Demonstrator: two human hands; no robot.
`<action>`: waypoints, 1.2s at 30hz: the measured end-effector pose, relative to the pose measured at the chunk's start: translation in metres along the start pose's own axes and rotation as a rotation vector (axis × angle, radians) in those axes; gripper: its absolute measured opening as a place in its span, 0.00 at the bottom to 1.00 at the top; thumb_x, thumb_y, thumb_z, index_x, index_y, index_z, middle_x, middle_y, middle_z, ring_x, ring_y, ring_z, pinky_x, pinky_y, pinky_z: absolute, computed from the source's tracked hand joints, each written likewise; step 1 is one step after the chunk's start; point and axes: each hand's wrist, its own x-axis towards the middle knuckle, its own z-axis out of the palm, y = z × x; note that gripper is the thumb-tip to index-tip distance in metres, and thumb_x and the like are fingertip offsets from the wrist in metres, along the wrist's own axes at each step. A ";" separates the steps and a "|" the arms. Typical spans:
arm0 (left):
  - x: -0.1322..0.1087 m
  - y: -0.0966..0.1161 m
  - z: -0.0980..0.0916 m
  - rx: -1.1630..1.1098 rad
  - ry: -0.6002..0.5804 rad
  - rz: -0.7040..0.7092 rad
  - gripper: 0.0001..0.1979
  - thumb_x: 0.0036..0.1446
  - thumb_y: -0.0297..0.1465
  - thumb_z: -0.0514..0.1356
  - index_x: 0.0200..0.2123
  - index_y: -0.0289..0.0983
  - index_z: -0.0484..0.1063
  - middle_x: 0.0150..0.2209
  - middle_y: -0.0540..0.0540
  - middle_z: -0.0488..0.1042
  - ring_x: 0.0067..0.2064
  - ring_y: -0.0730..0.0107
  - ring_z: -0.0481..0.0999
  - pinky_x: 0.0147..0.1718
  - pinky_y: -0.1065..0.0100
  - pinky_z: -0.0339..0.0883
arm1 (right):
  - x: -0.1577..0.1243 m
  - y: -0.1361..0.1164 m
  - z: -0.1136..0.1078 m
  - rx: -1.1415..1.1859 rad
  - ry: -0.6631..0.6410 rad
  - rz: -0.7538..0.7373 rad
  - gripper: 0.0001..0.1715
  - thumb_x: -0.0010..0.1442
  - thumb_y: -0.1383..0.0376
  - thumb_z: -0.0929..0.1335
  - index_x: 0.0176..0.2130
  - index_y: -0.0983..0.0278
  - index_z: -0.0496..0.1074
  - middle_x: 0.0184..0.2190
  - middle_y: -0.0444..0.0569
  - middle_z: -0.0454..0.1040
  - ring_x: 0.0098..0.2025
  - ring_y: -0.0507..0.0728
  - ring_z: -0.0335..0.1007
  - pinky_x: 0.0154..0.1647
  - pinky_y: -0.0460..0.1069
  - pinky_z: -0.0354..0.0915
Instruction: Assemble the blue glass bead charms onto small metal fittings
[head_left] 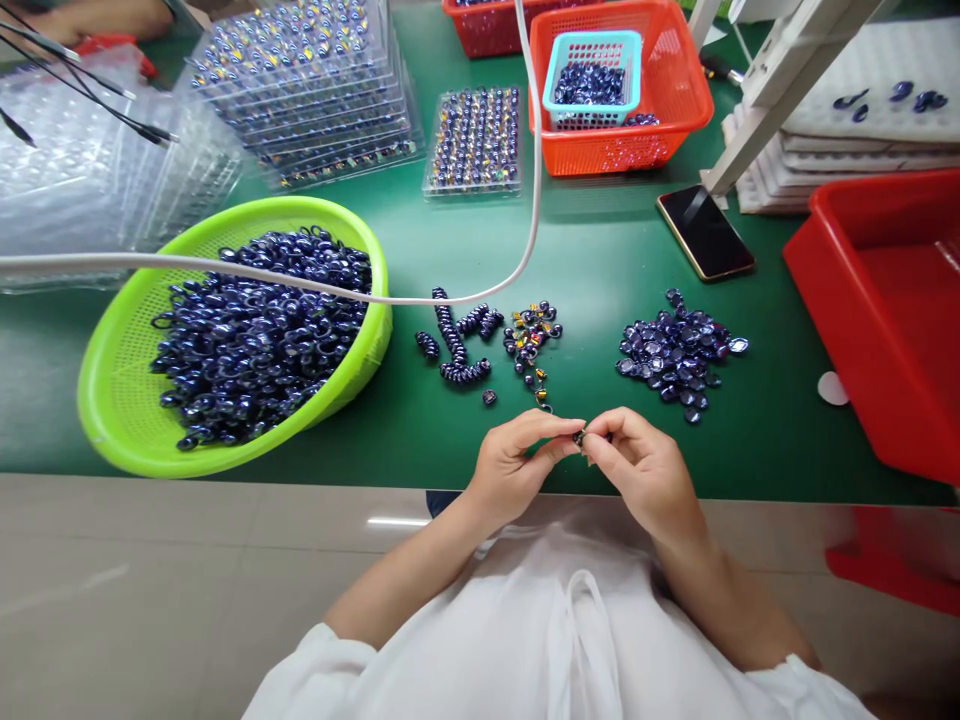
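Pinching small dark piece (579,438) jointly, left hand (514,460) and right hand (651,470) nearly closed, forearms (420,565) angled inward.

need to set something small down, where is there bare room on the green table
Bare green table shows between the orange basket and the flat-gem pile, and between that pile and the large red bin, beside a white disc. Crowded: beyond the left hand, with bead clusters, and back left, with stacked trays.
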 end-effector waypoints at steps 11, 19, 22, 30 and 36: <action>0.002 0.002 -0.002 0.043 0.002 0.006 0.08 0.57 0.30 0.68 0.41 0.43 0.84 0.32 0.46 0.84 0.33 0.67 0.79 0.38 0.65 0.73 | 0.003 0.004 0.004 0.152 -0.008 0.097 0.12 0.61 0.56 0.71 0.31 0.62 0.70 0.24 0.42 0.73 0.27 0.51 0.71 0.28 0.45 0.69; -0.006 0.003 0.003 0.056 0.017 -0.028 0.09 0.58 0.29 0.67 0.42 0.42 0.84 0.34 0.45 0.83 0.34 0.67 0.80 0.38 0.66 0.73 | 0.007 0.000 0.000 0.244 -0.131 0.239 0.19 0.59 0.52 0.73 0.31 0.61 0.65 0.21 0.41 0.74 0.21 0.51 0.72 0.21 0.45 0.69; -0.007 0.006 0.005 -0.027 0.049 -0.163 0.10 0.54 0.31 0.70 0.41 0.39 0.84 0.35 0.44 0.83 0.36 0.65 0.81 0.39 0.66 0.75 | 0.008 -0.001 0.000 0.185 -0.102 0.176 0.16 0.60 0.55 0.72 0.31 0.61 0.66 0.21 0.39 0.72 0.22 0.49 0.71 0.22 0.44 0.69; 0.005 0.019 0.004 -0.323 0.125 -0.520 0.13 0.47 0.34 0.73 0.36 0.33 0.81 0.29 0.45 0.83 0.30 0.67 0.82 0.36 0.66 0.78 | 0.008 0.006 -0.007 0.169 -0.145 0.109 0.12 0.64 0.56 0.70 0.42 0.61 0.71 0.30 0.44 0.76 0.27 0.51 0.75 0.24 0.44 0.69; 0.009 0.021 0.008 -0.335 0.170 -0.543 0.12 0.44 0.32 0.73 0.32 0.32 0.80 0.27 0.46 0.81 0.27 0.70 0.80 0.32 0.68 0.77 | 0.000 0.019 -0.011 0.070 -0.076 -0.021 0.08 0.66 0.59 0.69 0.45 0.58 0.73 0.39 0.46 0.78 0.36 0.53 0.77 0.34 0.47 0.73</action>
